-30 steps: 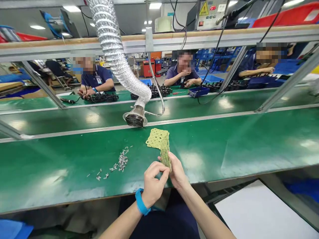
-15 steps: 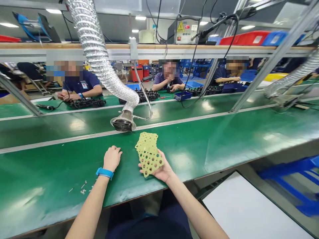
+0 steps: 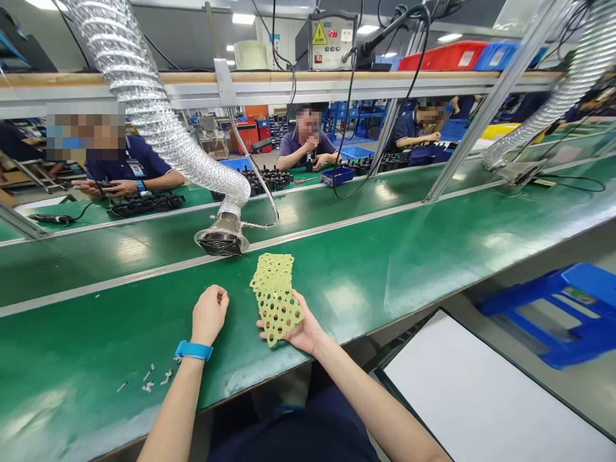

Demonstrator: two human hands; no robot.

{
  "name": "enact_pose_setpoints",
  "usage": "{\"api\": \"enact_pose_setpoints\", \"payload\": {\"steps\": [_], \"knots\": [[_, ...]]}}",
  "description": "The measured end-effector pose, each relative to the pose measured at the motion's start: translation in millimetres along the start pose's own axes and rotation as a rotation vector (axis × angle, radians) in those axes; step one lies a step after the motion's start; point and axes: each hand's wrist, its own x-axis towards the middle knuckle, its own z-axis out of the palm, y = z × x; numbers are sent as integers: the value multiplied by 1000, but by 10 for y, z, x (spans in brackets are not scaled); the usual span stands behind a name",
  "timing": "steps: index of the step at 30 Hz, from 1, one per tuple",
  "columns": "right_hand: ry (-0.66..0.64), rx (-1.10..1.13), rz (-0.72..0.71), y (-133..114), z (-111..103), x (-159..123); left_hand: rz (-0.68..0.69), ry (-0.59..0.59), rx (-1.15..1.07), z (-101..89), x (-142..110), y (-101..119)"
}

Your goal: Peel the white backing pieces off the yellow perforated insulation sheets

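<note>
My right hand [image 3: 305, 330] holds a yellow-green perforated sheet [image 3: 274, 301] by its near end, thumb along the right edge and fingers underneath. Round holes of differing size run through the sheet, and its far part reaches out over the green bench. Left of it, apart from the sheet, my left hand [image 3: 210, 313] hovers at or just above the bench top, a blue band on its wrist. Its fingers are curled together; whether something small is between them is hidden. Several small whitish bits [image 3: 148, 386] lie on the bench by my left forearm.
A silver flexible duct [image 3: 183, 151] ends in a grilled hood [image 3: 221, 236] beyond my hands. A metal strip borders the green bench [image 3: 346, 289]. At right are a white board [image 3: 481, 385] and a blue stool [image 3: 548, 314]. Several people sit across the line with black parts.
The camera view has turned, so the scene sits farther left. My left fingers have curled in more tightly. My right hand still holds the perforated sheet.
</note>
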Motion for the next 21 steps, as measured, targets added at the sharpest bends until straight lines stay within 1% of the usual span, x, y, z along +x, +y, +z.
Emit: {"api": "enact_pose_setpoints", "payload": {"steps": [2, 4, 5, 6, 7, 8, 10, 12, 15, 21], "knots": [[-9, -19, -7, 16, 10, 0, 4, 19, -119, 46, -91, 172], [6, -9, -11, 27, 22, 0, 18, 2, -277, 112, -222, 399], [23, 2, -14, 31, 27, 0, 23, -29, -373, 148, -297, 523], [43, 14, -20, 35, 29, -1, 2, -76, -534, 184, -373, 646], [65, 25, -29, 38, 30, -3, -20, -132, -648, 217, -445, 761], [84, 32, -41, 42, 27, -5, -35, -176, -729, 249, -509, 864], [112, 37, -62, 47, 17, -14, -63, -221, -844, 303, -600, 1018], [132, 41, -73, 49, 5, -23, -94, -230, -923, 344, -644, 1101], [142, 43, -78, 50, -2, -32, -130, -243, -980, 370, -662, 1141], [130, 21, -81, 57, 14, -35, -82, -196, -882, 363, -696, 1156]]}}
